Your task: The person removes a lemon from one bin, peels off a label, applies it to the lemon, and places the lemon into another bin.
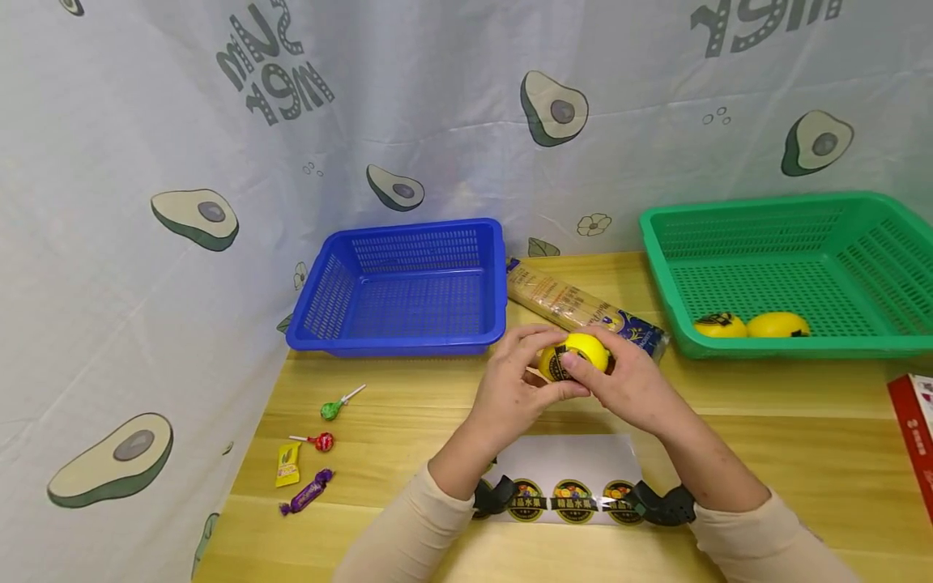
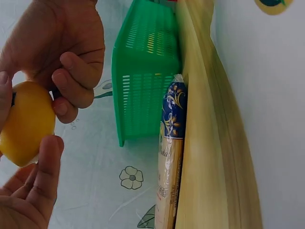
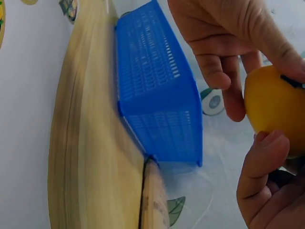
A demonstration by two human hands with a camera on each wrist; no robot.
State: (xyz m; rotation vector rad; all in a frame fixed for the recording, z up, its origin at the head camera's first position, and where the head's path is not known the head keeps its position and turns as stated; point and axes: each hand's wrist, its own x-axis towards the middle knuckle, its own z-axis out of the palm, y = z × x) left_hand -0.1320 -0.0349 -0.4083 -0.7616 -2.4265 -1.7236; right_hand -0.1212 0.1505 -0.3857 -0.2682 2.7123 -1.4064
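Note:
A yellow lemon (image 1: 596, 348) with a black round label on its side is held between both hands above the table. My left hand (image 1: 506, 389) grips its left end with fingers and thumb. From the other side my right hand (image 1: 632, 387) holds it, the thumb pressing on the label. In the left wrist view the lemon (image 2: 31, 121) shows mostly bare skin; in the right wrist view the lemon (image 3: 271, 102) has a dark label edge under the thumb. Below the hands lies a white sheet (image 1: 564, 455) with a row of round fruit stickers (image 1: 573, 500).
A blue basket (image 1: 397, 350) stands at the back left. The green basket (image 1: 794, 348) at right contains two lemons (image 1: 777, 325). Between them lies a long noodle packet (image 1: 561, 300). Two lollipops (image 1: 330, 410) and two wrapped sweets (image 1: 308, 491) lie left; a red box (image 1: 913, 437) is far right.

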